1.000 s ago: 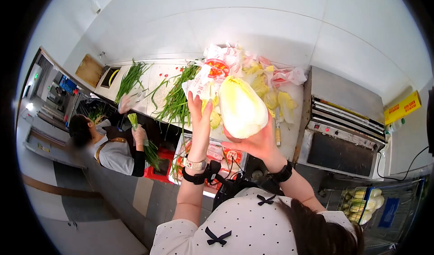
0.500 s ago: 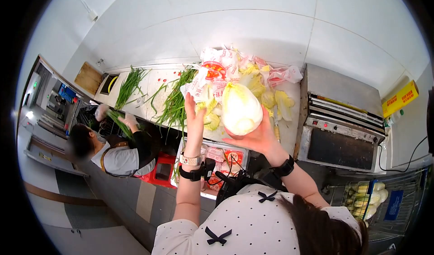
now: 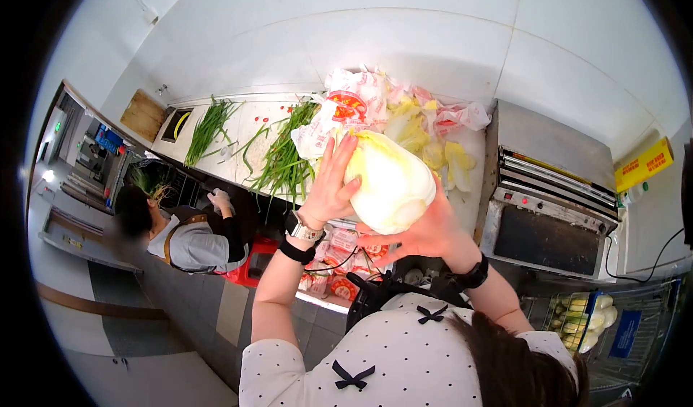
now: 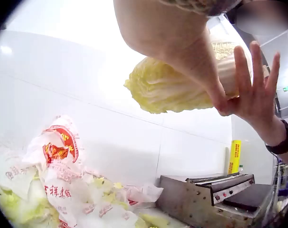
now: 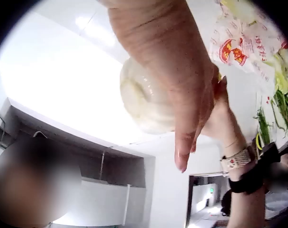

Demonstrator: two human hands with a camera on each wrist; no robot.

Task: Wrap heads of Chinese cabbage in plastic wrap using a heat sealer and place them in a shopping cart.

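A pale napa cabbage is held up above the counter, its yellow leafy end pointing away and its white base toward the wearer. My left hand lies along its left side with fingers extended. Under the right side and base is my right hand, fingers spread. In the left wrist view the cabbage shows its leafy end, and the right hand has straight fingers at its base. The right wrist view shows the cabbage base beside the right hand, which hides part of it.
On the counter lie green stalks, printed plastic bags and loose cabbage leaves. A metal appliance stands at right, a basket of cabbages below it. Another person is at left; a crate of printed packages is nearby.
The left hand has come in from beside the cabbage and now touches it. The cabbage has moved a little nearer the wearer. The other person's hands no longer show green stalks.
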